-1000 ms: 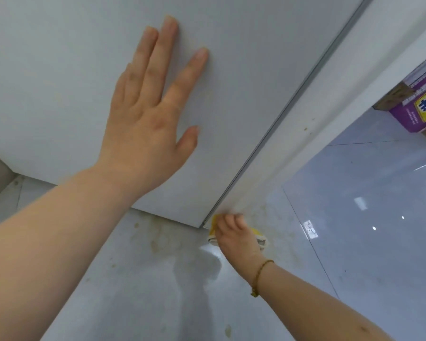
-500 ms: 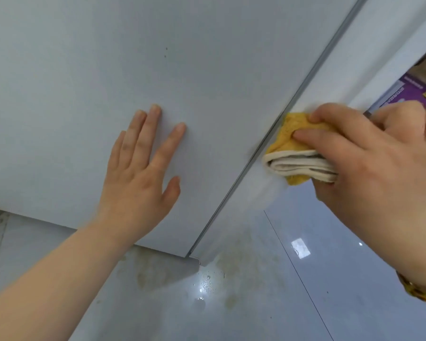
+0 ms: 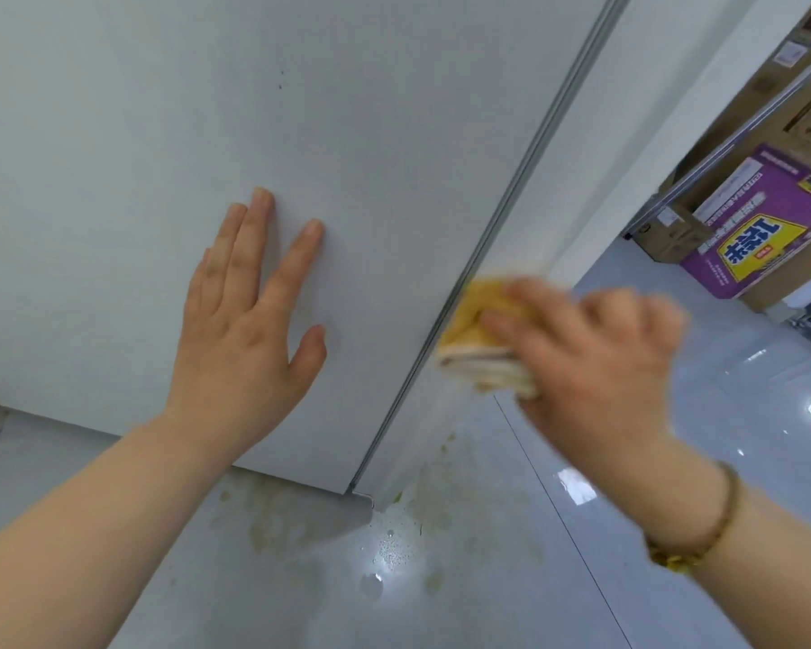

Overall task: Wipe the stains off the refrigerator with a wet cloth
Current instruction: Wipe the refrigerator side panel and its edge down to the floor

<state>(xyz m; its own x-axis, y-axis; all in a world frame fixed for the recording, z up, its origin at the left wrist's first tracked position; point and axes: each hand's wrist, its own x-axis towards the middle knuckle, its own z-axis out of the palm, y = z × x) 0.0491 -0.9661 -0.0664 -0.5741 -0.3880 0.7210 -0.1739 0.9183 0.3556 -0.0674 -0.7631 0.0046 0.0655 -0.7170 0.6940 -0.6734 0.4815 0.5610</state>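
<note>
Left hand (image 3: 249,330): flat, fingers straight and slightly spread, palm on the refrigerator door (image 3: 371,133), holding nothing. Looks like a brace.

Right hand (image 3: 595,363): fingers curled over a folded yellow cloth (image 3: 483,330), gripping it. Heavy motion blur, so exact finger placement can't be read. Bracelet (image 3: 712,522) on that wrist.

Cloth location: against the refrigerator's side panel (image 3: 619,110), just beside the door seam (image 3: 511,203), well above the bottom corner.

Delta: a second ago the right hand has the cloth down at the bottom corner, near the floor. Half a second ago it's high on the side panel. Now it sits a little lower along the same edge. Left hand is in about the same spot on the door throughout. Read: up-and-down strokes along the side edge, wiping mid-pass, not finished.

Orientation: the cloth is a flat folded pad, yellow face towards the panel, stacked fold edges towards the camera. Its long axis appears to run across the seam, not along it, though blur limits confidence. The seam runs upper right to lower left in view, which is the likely stroke line.

Outward: floor (image 3: 675,461) under the corner shows yellowish blotches (image 3: 272,531) and water droplets (image 3: 389,550). A small dark speck remains high on the door. Purple box (image 3: 759,227) far right, well apart.
</note>
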